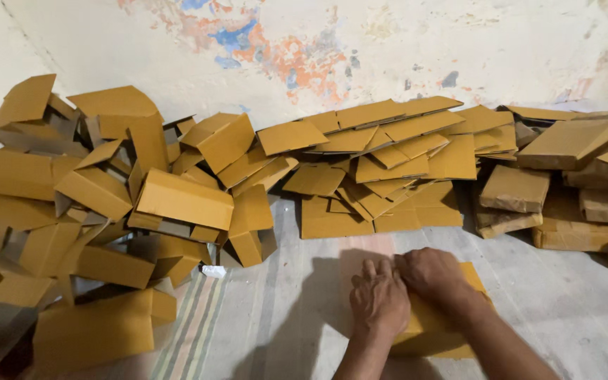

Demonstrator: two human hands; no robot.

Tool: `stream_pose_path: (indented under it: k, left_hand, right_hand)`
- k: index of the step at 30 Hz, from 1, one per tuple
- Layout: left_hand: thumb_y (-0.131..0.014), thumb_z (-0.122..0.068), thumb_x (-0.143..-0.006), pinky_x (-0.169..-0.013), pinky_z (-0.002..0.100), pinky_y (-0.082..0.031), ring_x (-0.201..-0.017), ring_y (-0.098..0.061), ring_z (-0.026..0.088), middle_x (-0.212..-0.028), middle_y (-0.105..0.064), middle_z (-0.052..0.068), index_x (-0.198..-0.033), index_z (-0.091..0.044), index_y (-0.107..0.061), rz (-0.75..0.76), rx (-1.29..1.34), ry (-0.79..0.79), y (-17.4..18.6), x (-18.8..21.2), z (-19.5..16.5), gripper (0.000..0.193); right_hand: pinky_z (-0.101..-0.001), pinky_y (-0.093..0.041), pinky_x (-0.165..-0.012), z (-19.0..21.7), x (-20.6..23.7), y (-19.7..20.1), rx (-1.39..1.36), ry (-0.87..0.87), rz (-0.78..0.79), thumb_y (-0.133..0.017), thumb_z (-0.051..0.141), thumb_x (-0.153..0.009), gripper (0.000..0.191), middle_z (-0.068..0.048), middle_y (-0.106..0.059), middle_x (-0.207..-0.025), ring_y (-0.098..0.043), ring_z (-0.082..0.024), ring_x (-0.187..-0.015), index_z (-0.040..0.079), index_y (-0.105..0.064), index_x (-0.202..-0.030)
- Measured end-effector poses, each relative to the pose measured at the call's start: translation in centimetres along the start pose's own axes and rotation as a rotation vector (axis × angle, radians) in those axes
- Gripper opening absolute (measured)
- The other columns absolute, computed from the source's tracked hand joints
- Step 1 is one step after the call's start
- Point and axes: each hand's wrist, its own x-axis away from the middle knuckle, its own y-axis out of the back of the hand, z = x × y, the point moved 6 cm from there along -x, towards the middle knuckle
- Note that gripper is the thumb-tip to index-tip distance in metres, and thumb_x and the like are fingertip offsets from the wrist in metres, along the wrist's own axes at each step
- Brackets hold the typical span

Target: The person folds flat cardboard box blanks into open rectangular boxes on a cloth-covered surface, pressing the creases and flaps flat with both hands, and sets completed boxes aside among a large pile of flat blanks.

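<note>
A flat yellow-brown cardboard box blank (pixel 439 331) lies on the striped floor cloth in front of me. My left hand (pixel 379 299) presses down on its left part, fingers together and pointing away from me. My right hand (pixel 432 272) rests on its far edge, fingers curled over the cardboard and touching the left hand's fingertips. Both forearms cover much of the piece, so its full shape is hidden.
A heap of folded-up cardboard boxes (pixel 107 211) fills the left. Flat blanks (pixel 381 158) are spread along the wall in the middle. Stacked bundles (pixel 571 190) stand at the right. A peeling painted wall (pixel 304 49) rises behind. The striped cloth (pixel 269 317) covers the floor.
</note>
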Motion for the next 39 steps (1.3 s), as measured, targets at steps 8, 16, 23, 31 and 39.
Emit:
stream_pose_path:
  k: [8,16,23,31,39]
  left_hand:
    - [-0.032,-0.036,-0.111,-0.099,0.049,-0.054,-0.119,-0.057,0.041,-0.144,-0.041,0.022,-0.141,-0.005,-0.044,0.089,-0.001,0.033,0.5,0.3,-0.5,0.045]
    - [-0.04,-0.035,-0.107,-0.099,0.054,-0.049,-0.117,-0.056,0.046,-0.147,-0.041,0.019,-0.136,-0.009,-0.05,-0.081,0.002,-0.025,0.3,-0.3,0.2,0.04]
    - [-0.035,-0.036,-0.109,-0.101,0.053,-0.049,-0.119,-0.056,0.04,-0.14,-0.044,0.017,-0.135,-0.008,-0.048,0.03,0.04,0.016,0.1,0.2,0.6,0.04]
    - [-0.036,-0.041,-0.105,-0.117,0.063,-0.022,-0.149,-0.024,0.043,-0.16,-0.032,0.018,-0.146,-0.017,-0.048,-0.155,-0.105,-0.269,-0.4,-0.1,-0.5,0.049]
    - [-0.062,-0.059,-0.084,-0.123,0.065,0.002,-0.155,-0.01,0.04,-0.166,-0.022,0.019,-0.155,-0.002,-0.028,-0.008,-0.242,-0.646,-1.8,6.0,-0.8,0.098]
  right_hand:
    - [-0.0439,-0.063,-0.072,-6.3,3.8,2.3,0.431,0.105,-0.149,-0.045,0.029,-0.102,0.028,-0.008,-0.072,-0.096,-0.073,-0.029,-0.086,0.015,-0.065,-0.116]
    - [-0.0602,-0.037,-0.116,1.2,7.9,1.5,0.595,-0.093,-0.215,-0.043,0.054,-0.092,0.068,-0.013,-0.043,-0.156,-0.042,-0.037,-0.144,0.018,-0.044,-0.15]
    - [-0.0481,-0.026,-0.118,1.7,13.2,1.6,0.234,0.245,-0.539,-0.036,0.049,-0.099,0.067,-0.016,-0.043,-0.156,-0.037,-0.032,-0.144,0.007,-0.046,-0.15]
    - [-0.0466,-0.031,-0.118,-1.7,15.5,4.0,0.184,0.237,-0.578,-0.059,0.08,-0.07,0.113,-0.024,-0.045,-0.148,-0.039,-0.035,-0.142,-0.005,-0.041,-0.142]
    - [-0.0391,-0.045,-0.108,-1.0,14.2,3.1,0.129,-0.064,-0.247,-0.091,0.064,-0.051,0.137,-0.022,-0.031,-0.161,-0.035,-0.037,-0.143,0.0,-0.029,-0.155]
